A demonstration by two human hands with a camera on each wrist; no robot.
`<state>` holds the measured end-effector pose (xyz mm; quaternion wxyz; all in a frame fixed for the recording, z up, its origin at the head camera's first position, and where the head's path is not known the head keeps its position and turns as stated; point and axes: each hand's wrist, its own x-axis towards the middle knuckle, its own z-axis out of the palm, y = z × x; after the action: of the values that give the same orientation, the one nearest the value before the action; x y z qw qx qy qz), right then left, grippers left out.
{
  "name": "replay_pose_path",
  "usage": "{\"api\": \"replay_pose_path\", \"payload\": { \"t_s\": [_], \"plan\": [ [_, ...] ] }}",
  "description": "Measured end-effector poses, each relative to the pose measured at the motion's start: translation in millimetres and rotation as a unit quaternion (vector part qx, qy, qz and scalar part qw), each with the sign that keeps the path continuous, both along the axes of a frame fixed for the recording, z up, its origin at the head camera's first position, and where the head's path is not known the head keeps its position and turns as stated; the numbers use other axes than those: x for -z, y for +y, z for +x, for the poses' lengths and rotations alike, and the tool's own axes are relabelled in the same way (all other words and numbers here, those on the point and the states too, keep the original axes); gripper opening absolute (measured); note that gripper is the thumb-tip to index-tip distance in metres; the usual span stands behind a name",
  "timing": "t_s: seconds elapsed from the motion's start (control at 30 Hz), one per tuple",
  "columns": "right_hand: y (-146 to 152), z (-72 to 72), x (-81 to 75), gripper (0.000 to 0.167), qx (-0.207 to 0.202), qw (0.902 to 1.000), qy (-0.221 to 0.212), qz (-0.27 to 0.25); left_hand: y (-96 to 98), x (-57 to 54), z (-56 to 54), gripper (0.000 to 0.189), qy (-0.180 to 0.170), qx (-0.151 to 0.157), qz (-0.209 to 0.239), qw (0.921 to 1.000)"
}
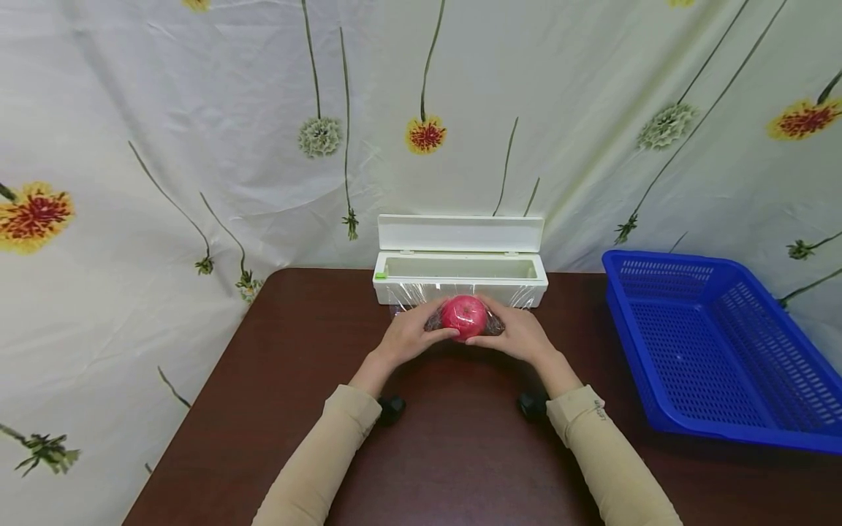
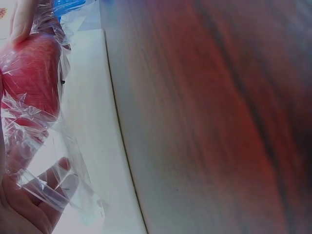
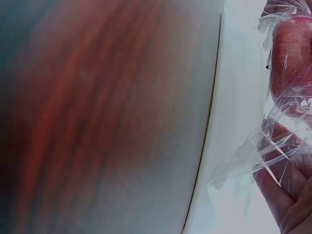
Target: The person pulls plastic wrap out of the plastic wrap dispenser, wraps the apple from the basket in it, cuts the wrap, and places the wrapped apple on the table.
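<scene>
A red apple (image 1: 464,316) is held between both hands in front of a white film dispenser box (image 1: 383,291), with clear plastic film gathered over it. My left hand (image 1: 409,334) grips the apple and film from the left, its thumb at the near side. From the right, my right hand (image 1: 524,333) holds them in the same way. Film (image 1: 411,294) stretches back to the box front. In the left wrist view, loose film (image 2: 80,183) hangs past the fingers; the right wrist view shows crinkled film (image 3: 280,114) below the apple. Some fingertips are hidden.
The box's lid (image 1: 460,233) stands raised against a flower-patterned curtain (image 1: 263,109). To the right, a blue plastic basket (image 1: 628,343) sits on the dark brown table (image 1: 289,380). Dark wrist devices (image 1: 392,409) show beneath the sleeves.
</scene>
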<state>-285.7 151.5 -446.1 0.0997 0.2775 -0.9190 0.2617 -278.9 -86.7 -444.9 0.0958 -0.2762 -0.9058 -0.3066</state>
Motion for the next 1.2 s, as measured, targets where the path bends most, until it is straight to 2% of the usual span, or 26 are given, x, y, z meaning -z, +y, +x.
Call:
{"api": "replay_pose_path", "payload": {
  "t_s": [0.47,0.7,0.97,1.2],
  "plan": [
    [1,4.0,-0.2,0.079,0.008,0.9996,0.016,0.02,0.1,1.2,5.8,0.06,0.023,-0.014,-0.008,0.9996],
    [1,5.8,0.3,0.077,0.004,0.9997,0.019,0.014,0.6,1.9,9.3,0.06,0.025,-0.026,-0.013,0.9993],
    [-1,7.6,1.0,0.077,0.003,1.0,0.001,-0.009,2.2,3.7,11.3,0.058,0.014,-0.036,0.0,0.9993],
    [0,8.6,2.6,0.078,0.01,0.9999,-0.008,-0.006,2.9,4.9,13.3,0.056,0.015,-0.05,0.007,0.9986]
  ]
}}
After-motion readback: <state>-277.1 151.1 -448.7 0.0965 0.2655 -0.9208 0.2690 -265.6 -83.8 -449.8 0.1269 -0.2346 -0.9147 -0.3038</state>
